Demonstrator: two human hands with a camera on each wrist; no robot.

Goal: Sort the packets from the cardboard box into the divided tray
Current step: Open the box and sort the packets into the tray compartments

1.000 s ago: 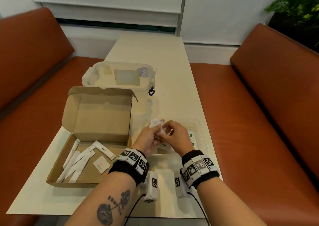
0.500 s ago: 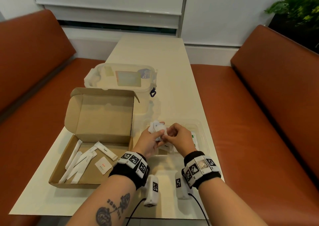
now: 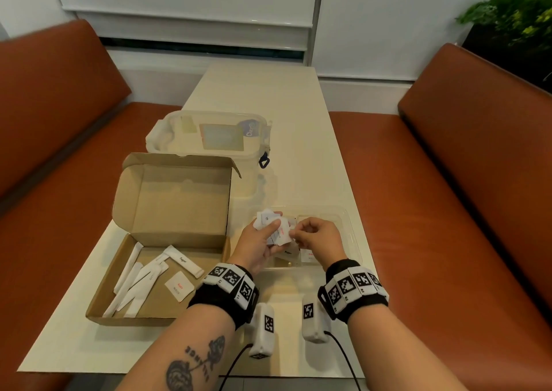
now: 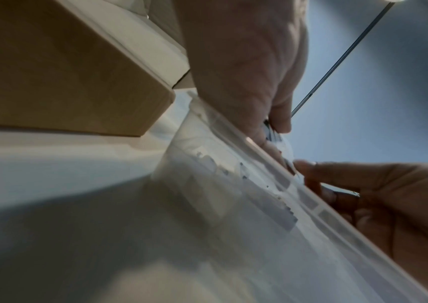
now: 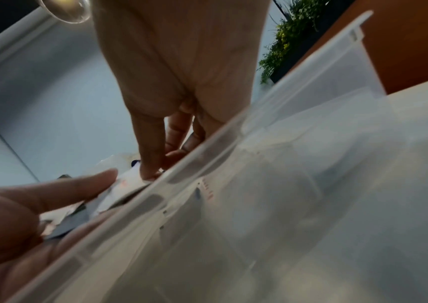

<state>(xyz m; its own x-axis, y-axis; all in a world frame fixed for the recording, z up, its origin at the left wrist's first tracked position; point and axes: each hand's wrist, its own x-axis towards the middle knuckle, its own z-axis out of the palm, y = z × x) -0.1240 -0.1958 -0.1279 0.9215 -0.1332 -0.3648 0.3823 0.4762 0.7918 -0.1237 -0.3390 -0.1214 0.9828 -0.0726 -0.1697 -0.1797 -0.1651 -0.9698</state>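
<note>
Roughly midway: the left hand (image 3: 259, 242) clutches a packet bunch (image 3: 273, 228), the right hand (image 3: 316, 236) pinches one, sticks remain in the cardboard box (image 3: 143, 274) at nine o'clock of the divided tray (image 3: 351, 229).

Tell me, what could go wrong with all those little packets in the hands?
The left hand holds several small packets in a loose fan, so one may slip and land in the wrong part of the clear divided tray. The right hand pinches one packet's edge; pulling might drag a neighbour out too.
</note>
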